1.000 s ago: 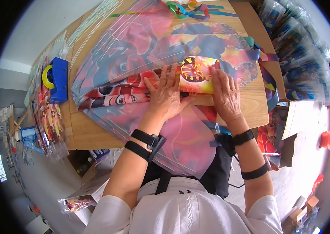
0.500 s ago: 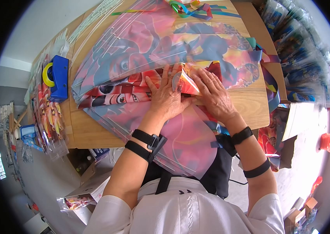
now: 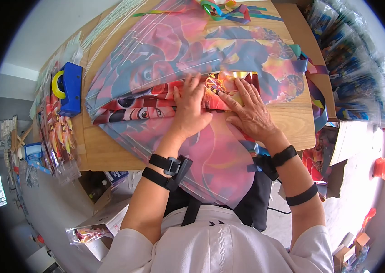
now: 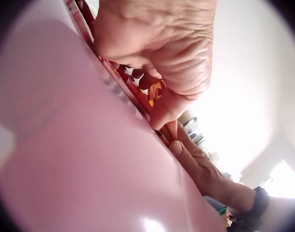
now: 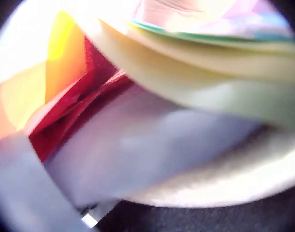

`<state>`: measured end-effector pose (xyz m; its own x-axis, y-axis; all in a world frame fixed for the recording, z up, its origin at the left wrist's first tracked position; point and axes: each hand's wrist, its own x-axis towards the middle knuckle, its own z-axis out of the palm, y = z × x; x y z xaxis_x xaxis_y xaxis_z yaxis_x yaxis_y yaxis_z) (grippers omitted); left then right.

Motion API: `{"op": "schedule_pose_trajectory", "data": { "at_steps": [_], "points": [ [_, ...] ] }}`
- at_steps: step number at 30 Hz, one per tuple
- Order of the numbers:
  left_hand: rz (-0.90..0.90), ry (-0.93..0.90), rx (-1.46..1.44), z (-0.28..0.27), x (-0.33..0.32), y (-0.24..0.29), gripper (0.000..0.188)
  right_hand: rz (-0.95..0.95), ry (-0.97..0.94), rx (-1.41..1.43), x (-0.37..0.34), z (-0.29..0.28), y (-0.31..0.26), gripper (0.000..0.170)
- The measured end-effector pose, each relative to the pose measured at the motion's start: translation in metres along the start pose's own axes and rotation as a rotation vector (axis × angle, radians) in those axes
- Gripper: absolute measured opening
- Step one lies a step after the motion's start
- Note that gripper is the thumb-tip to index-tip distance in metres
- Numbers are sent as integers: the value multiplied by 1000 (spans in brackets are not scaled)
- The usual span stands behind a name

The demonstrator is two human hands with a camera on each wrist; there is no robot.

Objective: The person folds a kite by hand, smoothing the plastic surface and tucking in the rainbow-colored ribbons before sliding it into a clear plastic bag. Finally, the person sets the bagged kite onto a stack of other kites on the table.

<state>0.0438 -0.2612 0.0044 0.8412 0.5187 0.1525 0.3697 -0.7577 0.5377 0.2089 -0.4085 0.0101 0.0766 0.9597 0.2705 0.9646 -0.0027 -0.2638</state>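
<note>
A bright red kite sheet [image 3: 147, 113] printed with a cartoon face lies folded into a narrow strip on the table. My left hand [image 3: 190, 111] rests on its middle, fingers extended and thumb out to the side. Spread fingers of my right hand [image 3: 252, 111] press the strip's yellow-and-red right end [image 3: 222, 84]. Paler pink-and-blue kite sheets [image 3: 156, 59] with thin white rods fan out above and below. In the left wrist view, my left hand [image 4: 157, 43] is over the red layer, with my right hand [image 4: 200, 169] beyond. Blurred sheet layers [image 5: 147, 140] fill the right wrist view.
A blue tape dispenser [image 3: 70, 88] with yellow tape stands at the table's left, by bagged printed pieces [image 3: 58, 136]. Coloured ribbons [image 3: 226, 11] lie at the back. Bundles of plastic-wrapped goods [image 3: 356, 68] are stacked to the right. Thin white rods [image 3: 110, 27] lie back left.
The yellow printed flap at the right end has been folded down and flattened under my right hand, which moved left, then spread. My left hand stays on the strip, its thumb lifting away.
</note>
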Motion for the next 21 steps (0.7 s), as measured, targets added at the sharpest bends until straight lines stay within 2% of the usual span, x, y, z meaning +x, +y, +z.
{"op": "schedule_pose_trajectory", "data": {
  "at_steps": [1,2,4,5,6,8,10,12,18,20,21],
  "points": [
    [18,160,-216,0,-2,-2,50,-2,-9,-14,0,0,0,67],
    [18,160,-214,0,-3,-6,50,-4,-18,-28,0,0,0,67],
    [-56,280,-406,-7,-4,-4,30,-1,-23,-27,0,1,0,67],
    [-75,433,-432,-3,-2,2,14,3,-30,-29,0,1,0,66],
    [-74,434,-431,-3,-1,6,14,2,-29,-28,0,1,-1,66],
    [-62,502,-106,-4,-1,15,21,3,-22,-19,0,0,-1,66],
    [-27,561,-95,3,1,17,22,3,-27,-7,0,1,-1,65],
    [-103,445,-10,6,-2,18,18,6,-30,2,0,1,-1,65],
    [-17,397,149,10,-5,26,21,-1,-37,3,-1,0,0,60],
    [-142,264,273,3,-4,37,27,-10,-66,-62,0,0,-1,57],
    [-141,264,273,0,-2,41,27,-10,-66,-63,-1,-1,0,57]
  ]
}}
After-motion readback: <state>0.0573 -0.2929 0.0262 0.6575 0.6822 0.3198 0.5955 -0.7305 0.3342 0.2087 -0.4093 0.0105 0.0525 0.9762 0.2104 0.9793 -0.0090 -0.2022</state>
